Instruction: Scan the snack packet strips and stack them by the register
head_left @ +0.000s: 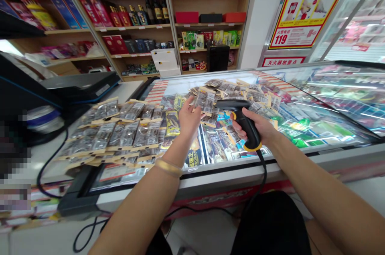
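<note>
Glass-topped freezer [225, 177] is the surface; glare muddies the goods under it. Right grip [264, 126] wrapped around the handle of a matte black-and-yellow scanner [250, 128], over the glass. Left grip [190, 120] half-curled at a shiny plastic packet [205, 99] by the far pile [233, 87]; contact hidden, can't tell if pinching. Flat, tan-edged packets [120, 132] overlap at left, print illegible.

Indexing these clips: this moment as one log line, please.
left hand: at packet, grip unclear | right hand: holding scanner | other packets: spread atop freezer

Scanner [248, 126] black and yellow; bangle [168, 167] gold.
</note>
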Demonstrator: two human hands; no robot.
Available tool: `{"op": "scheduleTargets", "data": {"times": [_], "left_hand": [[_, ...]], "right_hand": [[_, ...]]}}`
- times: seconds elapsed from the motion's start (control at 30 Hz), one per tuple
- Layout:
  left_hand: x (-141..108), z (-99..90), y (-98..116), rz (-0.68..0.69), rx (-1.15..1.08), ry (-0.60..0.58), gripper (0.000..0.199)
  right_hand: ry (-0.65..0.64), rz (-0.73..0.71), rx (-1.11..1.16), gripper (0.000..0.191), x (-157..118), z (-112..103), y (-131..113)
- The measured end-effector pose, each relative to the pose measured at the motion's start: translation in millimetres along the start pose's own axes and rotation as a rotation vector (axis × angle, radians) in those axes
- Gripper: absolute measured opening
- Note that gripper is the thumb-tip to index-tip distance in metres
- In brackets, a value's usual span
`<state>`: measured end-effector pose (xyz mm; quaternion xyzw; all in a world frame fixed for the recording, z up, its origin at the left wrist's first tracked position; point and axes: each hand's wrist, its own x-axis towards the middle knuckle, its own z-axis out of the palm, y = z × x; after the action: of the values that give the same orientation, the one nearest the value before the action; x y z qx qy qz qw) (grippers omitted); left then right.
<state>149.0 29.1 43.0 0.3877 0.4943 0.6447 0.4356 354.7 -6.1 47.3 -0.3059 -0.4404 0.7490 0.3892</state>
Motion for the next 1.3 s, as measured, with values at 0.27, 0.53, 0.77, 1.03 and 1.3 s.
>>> {"op": "scheduleTargets", "data": {"times": [0.27, 0.53, 0.77, 1.03, 1.3], "left_hand": [[22.6, -63.0, 60.8, 0.24, 0.319, 0.07, 0.051], [52.5, -141.4, 90.7, 0.332, 1.116, 0.083, 0.037], [36.4, -138.7, 80.6, 0.395, 1.761, -0.074, 0.039], [30.8, -142.5, 77.9, 0.336, 1.835, -0.13, 0.045], [28.7, -139.8, 77.9, 0.36, 1.812, -0.132, 0.047]], "right_hand": [[-0.06, -0.021, 0.057, 0.032, 39.5, 64.5, -4.8], [-0.093, 0.047, 0.163, 0.034, 92.8, 114.8, 9.8], [-0.071, 0.134, 0.178, 0.035, 98.9, 108.8, 35.1], [-0.092, 0.148, 0.183, 0.033, 96.2, 104.5, 39.6], [-0.086, 0.156, 0.193, 0.033, 97.2, 103.1, 40.6]]}}
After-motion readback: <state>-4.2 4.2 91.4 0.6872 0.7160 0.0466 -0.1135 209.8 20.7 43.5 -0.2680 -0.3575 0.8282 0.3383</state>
